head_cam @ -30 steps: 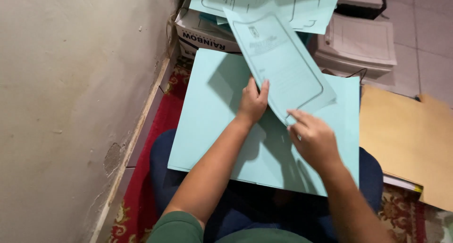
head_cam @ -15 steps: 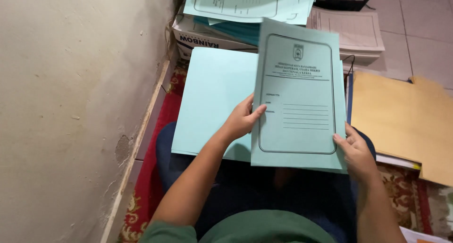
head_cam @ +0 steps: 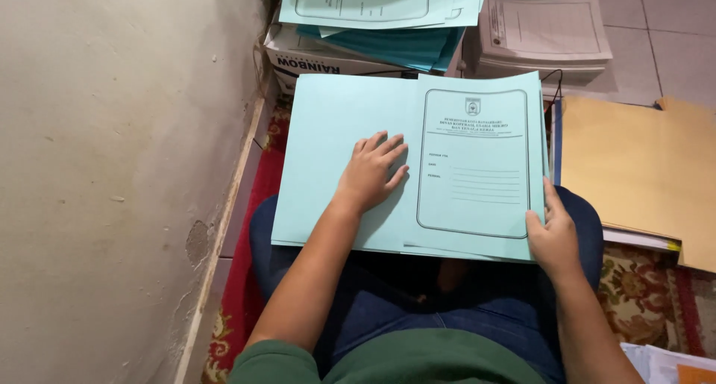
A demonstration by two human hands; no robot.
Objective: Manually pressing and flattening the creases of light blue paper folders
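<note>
A light blue paper folder [head_cam: 477, 168] with a printed black frame on its cover lies flat on my lap, on top of an opened blue folder sheet [head_cam: 328, 145]. My left hand [head_cam: 371, 172] rests palm down with fingers spread, at the folder's left edge where it meets the sheet. At the folder's lower right corner, my right hand [head_cam: 550, 235] grips the edge with the thumb on top.
A stack of similar blue folders [head_cam: 380, 11] sits on a cardboard box [head_cam: 298, 60] ahead. A pile of white papers [head_cam: 544, 37] lies at the top right. Tan folders [head_cam: 641, 168] lie to the right on the patterned rug. A wall [head_cam: 112, 168] runs close on the left.
The blue folder was pulled down from the stack ahead, tilted, then laid flat on my lap. My right hand slid to its lower right corner; my left hand flattened beside it.
</note>
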